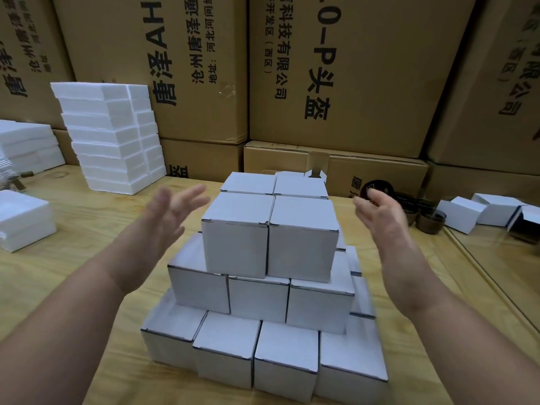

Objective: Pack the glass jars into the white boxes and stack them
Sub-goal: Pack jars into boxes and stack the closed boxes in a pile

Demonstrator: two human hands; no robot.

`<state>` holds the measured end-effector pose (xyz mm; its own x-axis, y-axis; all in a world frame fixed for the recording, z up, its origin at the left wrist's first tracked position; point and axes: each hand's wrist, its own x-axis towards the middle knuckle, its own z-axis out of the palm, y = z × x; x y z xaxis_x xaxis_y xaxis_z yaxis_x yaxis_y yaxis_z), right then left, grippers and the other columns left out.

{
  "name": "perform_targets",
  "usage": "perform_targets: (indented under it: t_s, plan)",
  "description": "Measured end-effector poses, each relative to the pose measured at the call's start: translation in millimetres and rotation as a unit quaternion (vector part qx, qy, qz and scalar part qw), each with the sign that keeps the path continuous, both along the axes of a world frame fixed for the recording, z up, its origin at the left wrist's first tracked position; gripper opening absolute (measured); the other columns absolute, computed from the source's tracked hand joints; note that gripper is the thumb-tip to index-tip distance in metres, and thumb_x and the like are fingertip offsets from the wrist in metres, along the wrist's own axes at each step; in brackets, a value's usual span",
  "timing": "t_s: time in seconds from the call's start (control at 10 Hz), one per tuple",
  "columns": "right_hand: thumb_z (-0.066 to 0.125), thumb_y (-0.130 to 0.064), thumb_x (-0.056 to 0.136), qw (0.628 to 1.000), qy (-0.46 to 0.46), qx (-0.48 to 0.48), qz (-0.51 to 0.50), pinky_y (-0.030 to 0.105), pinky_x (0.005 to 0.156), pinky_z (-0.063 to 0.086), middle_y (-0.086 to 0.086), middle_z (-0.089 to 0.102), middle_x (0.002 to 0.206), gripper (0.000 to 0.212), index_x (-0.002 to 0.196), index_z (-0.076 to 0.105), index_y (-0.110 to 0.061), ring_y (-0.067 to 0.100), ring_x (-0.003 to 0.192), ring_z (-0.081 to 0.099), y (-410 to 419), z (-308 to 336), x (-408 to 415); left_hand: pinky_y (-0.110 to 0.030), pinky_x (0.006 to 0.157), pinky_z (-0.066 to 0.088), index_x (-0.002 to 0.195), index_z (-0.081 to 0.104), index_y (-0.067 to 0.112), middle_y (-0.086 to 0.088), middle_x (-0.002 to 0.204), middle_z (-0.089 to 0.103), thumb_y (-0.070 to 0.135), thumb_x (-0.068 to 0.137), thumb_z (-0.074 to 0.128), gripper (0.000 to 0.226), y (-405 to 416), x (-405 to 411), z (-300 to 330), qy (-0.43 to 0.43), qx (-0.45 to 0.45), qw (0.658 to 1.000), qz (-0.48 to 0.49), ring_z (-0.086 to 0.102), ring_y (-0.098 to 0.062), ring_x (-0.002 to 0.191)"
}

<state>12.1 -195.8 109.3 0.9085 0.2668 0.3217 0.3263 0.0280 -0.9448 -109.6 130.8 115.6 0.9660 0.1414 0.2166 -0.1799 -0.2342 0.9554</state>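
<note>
My stepped stack of white boxes stands in front of me on the wooden table — four closed boxes along the near bottom row, three above, then a top tier of four. My left hand hangs at about ten o'clock of the top tier, fingers spread and blurred, touching nothing. My right hand hangs at about two o'clock, fingers loosely straight, also clear of the boxes. At eleven o'clock rises a tall pile of white foam slabs. At three o'clock lie dark glass jars beside a few loose white cartons. Big brown cardboard cartons wall the far side — printed in black characters.
</note>
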Motion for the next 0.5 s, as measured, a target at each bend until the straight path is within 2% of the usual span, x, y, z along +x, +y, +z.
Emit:
perform_targets:
  t_s: [0.1,0.2,0.3,0.4,0.5]
  plan:
    - [0.041,-0.073,0.092,0.989,0.105,0.07,-0.072,0.033,0.115,0.03,-0.016,0.057,0.143,0.06,0.141,0.048,-0.038,-0.001,0.132,0.051,-22.2,-28.6,-5.4,-0.018,0.107,0.036,0.14,0.057,0.04,0.021,0.127,0.069,0.079,0.096,0.014,0.073,10.1,-8.2,-28.3,0.042,-0.143,0.986,0.076,0.045,-0.006,0.143]
    - [0.028,-0.068,0.1,0.968,0.181,0.158,-0.064,0.042,0.119,0.029,-0.002,0.053,0.151,0.069,0.151,0.043,-0.024,0.011,0.134,0.05,-45.1,-76.1,-23.2,-0.005,0.053,0.047,0.138,0.063,0.02,0.021,0.108,0.075,0.071,0.102,0.014,0.079,1.5,-26.2,-61.8,0.081,-0.146,0.98,0.11,0.068,-0.006,0.11]
    - [0.033,-0.069,0.094,0.94,0.27,0.207,-0.019,0.043,0.124,0.025,0.001,0.049,0.154,0.082,0.157,0.035,-0.017,0.018,0.142,0.045,-34.5,-93.8,-42.5,-0.023,0.05,0.05,0.092,0.08,0.002,-0.012,0.081,0.078,0.073,0.098,0.025,0.089,-3.1,-26.4,-82.6,0.159,-0.206,0.959,0.109,0.076,-0.024,0.067]
    - [0.039,-0.07,0.084,0.933,0.287,0.217,0.008,0.048,0.124,0.025,-0.002,0.052,0.153,0.09,0.157,0.035,-0.019,0.02,0.142,0.047,-25.4,-98.2,-50.1,-0.04,0.074,0.049,0.095,0.083,0.008,-0.027,0.106,0.075,0.08,0.09,0.03,0.089,8.5,-25.0,-98.2,0.148,-0.279,0.946,0.077,0.076,-0.039,0.087]
    - [0.032,-0.068,0.095,0.932,0.287,0.222,0.021,0.052,0.123,0.026,0.003,0.05,0.155,0.082,0.158,0.034,-0.017,0.026,0.143,0.046,-21.0,-97.2,-44.6,-0.042,0.068,0.057,0.096,0.083,0.007,-0.026,0.105,0.075,0.08,0.084,0.04,0.085,8.4,-22.4,-100.3,0.149,-0.31,0.938,0.04,0.076,-0.041,0.089]
